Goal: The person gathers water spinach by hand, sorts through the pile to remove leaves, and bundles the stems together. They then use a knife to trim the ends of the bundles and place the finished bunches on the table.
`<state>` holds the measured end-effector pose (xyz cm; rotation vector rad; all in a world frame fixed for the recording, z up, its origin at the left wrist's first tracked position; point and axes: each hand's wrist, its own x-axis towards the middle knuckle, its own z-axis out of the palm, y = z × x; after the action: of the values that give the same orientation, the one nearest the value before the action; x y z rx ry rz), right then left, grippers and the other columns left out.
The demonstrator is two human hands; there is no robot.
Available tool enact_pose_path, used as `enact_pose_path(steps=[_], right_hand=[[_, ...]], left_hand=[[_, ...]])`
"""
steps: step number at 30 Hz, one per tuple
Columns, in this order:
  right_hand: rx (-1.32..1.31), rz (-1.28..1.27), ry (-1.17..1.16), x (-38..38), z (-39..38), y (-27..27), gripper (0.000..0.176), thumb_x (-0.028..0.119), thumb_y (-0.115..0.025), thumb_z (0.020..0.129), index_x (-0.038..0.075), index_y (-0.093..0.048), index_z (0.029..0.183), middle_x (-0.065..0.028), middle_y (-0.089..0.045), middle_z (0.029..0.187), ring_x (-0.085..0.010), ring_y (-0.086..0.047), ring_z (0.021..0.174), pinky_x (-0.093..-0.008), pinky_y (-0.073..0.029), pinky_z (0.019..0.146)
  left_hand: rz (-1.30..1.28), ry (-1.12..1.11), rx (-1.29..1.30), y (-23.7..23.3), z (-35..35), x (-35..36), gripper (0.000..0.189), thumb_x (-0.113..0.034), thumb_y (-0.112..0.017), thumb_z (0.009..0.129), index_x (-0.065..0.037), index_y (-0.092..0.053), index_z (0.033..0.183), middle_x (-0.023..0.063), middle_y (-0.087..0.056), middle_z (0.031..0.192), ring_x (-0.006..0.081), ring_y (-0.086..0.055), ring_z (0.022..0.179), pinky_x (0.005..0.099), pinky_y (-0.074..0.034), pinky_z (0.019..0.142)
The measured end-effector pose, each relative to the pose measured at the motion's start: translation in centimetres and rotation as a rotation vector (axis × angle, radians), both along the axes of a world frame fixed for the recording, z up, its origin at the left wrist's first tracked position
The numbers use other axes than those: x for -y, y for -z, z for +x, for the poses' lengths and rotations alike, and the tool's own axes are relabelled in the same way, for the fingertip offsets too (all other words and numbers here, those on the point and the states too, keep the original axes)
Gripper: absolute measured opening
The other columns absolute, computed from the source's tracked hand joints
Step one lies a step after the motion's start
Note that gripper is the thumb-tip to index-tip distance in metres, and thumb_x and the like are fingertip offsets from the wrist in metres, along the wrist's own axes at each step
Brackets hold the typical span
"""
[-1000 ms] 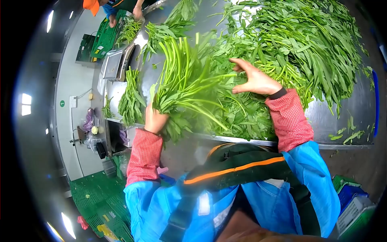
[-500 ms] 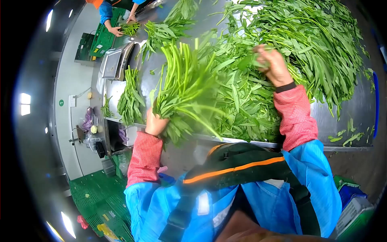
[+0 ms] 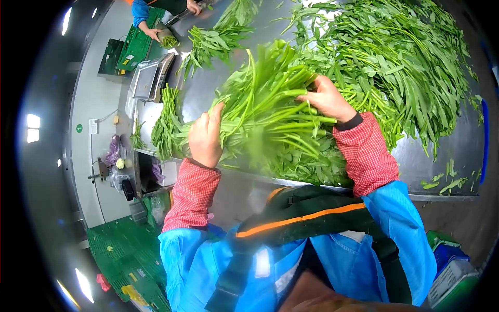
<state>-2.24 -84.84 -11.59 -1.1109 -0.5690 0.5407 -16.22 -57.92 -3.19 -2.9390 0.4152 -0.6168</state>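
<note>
A loose bunch of water spinach (image 3: 275, 106) lies across both hands above the metal table, its cut stem ends pointing right. My left hand (image 3: 207, 136) is closed around the leafy left side of the bunch. At the stem ends, my right hand (image 3: 328, 99) pinches some stalks between thumb and fingers. Part of the bunch is blurred. Under it and to its right are loose leaves (image 3: 327, 164), and a large heap of water spinach (image 3: 400, 67) spreads over the table's right side. A smaller bunch (image 3: 167, 125) rests left of my left hand.
A scale (image 3: 150, 78) stands on the metal table (image 3: 431, 169) at the left. Beyond it, a co-worker's hand (image 3: 150, 33) holds a wrapped bundle (image 3: 167, 38) near a green crate (image 3: 138, 47). More green crates (image 3: 125, 249) are on the floor at lower left.
The bunch has swung from upright to lying sideways, stems to the right. My right hand has come down and left from the heap onto the stems. The co-worker's hands have moved apart.
</note>
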Motion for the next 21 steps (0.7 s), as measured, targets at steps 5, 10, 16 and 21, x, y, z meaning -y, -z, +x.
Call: enact_pose_path(steps=[5, 10, 16, 21], right_hand=[[0.197, -0.193, 0.120, -0.8, -1.3, -0.2, 0.026, 0.014, -0.065, 0.086, 0.003, -0.059, 0.108, -0.0038, -0.063, 0.095, -0.0133, -0.058, 0.087, -0.0287, -0.047, 0.081], [0.067, -0.252, 0.133, -0.2, -0.9, 2.1, 0.026, 0.022, -0.066, 0.084, 0.003, -0.060, 0.100, 0.0007, -0.059, 0.077, -0.0099, -0.053, 0.063, -0.0286, -0.046, 0.060], [-0.392, -0.125, 0.457, 2.9, 1.4, 1.4, 0.014, 0.022, -0.049, 0.089, 0.009, -0.052, 0.083, 0.0028, -0.047, 0.072, -0.0068, -0.043, 0.059, -0.0241, -0.037, 0.049], [-0.337, 0.260, 0.162, 7.5, 3.2, 3.0, 0.010, 0.022, -0.047, 0.094, 0.012, -0.049, 0.092, -0.0017, -0.054, 0.090, -0.0117, -0.051, 0.071, -0.0262, -0.046, 0.061]], left_hand=[[-0.420, -0.093, -0.126, 0.6, 0.8, 1.1, 0.052, -0.001, -0.061, 0.077, -0.005, -0.052, 0.127, 0.0150, -0.060, 0.099, 0.0330, -0.060, 0.091, 0.0370, -0.049, 0.076], [-0.417, -0.043, -0.211, 1.2, 1.3, 0.8, 0.046, -0.007, -0.064, 0.081, -0.003, -0.052, 0.125, 0.0156, -0.061, 0.107, 0.0338, -0.060, 0.097, 0.0382, -0.049, 0.083], [-0.322, -0.115, -0.163, 1.9, 0.8, -0.4, 0.056, 0.002, -0.067, 0.073, -0.005, -0.052, 0.126, 0.0158, -0.061, 0.108, 0.0347, -0.060, 0.096, 0.0376, -0.051, 0.081], [-0.425, -0.208, -0.143, 2.9, 0.1, -2.8, 0.052, -0.004, -0.066, 0.077, -0.003, -0.051, 0.127, 0.0172, -0.061, 0.111, 0.0337, -0.060, 0.101, 0.0362, -0.049, 0.086]])
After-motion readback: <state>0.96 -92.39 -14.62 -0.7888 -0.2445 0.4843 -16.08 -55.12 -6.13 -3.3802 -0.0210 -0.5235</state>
